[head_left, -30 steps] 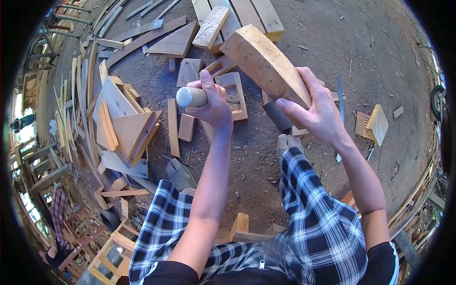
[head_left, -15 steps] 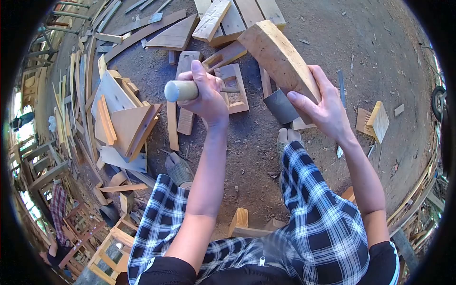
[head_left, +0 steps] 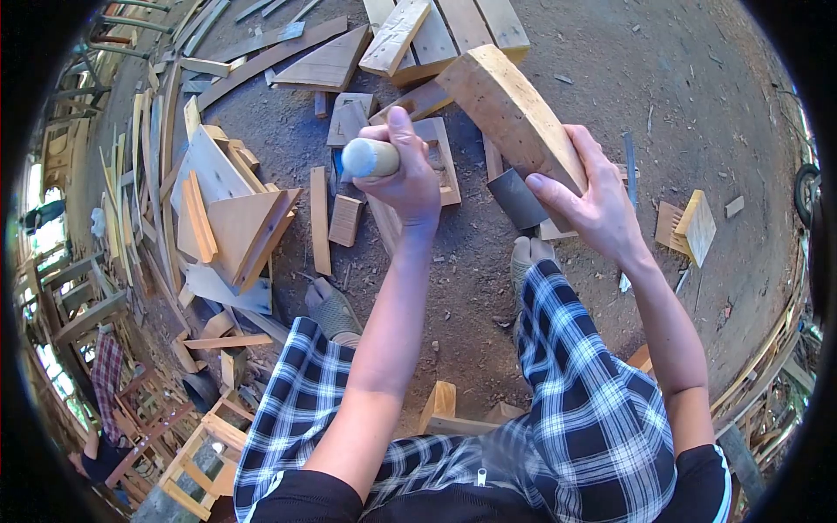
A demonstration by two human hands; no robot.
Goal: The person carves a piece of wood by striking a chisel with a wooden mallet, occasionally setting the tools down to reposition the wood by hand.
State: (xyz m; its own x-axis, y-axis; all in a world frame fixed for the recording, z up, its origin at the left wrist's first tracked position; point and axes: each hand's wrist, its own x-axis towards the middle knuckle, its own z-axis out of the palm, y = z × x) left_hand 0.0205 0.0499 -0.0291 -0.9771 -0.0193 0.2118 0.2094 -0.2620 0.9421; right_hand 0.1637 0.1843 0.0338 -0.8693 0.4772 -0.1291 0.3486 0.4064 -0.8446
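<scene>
In the head view, the right hand grips a wooden block near one end, above the ground; its unsupported far end could make it tip. The left hand's fingers clench a rounded handle, which could twist if held loosely. Its other end seems hidden behind that hand.

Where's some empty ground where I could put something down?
The dirt between the left foot and right foot is mostly bare. So is the patch right of the lifted wooden block, above the blue strip. It's crowded beyond the left hand and around the stacked boards.
</scene>
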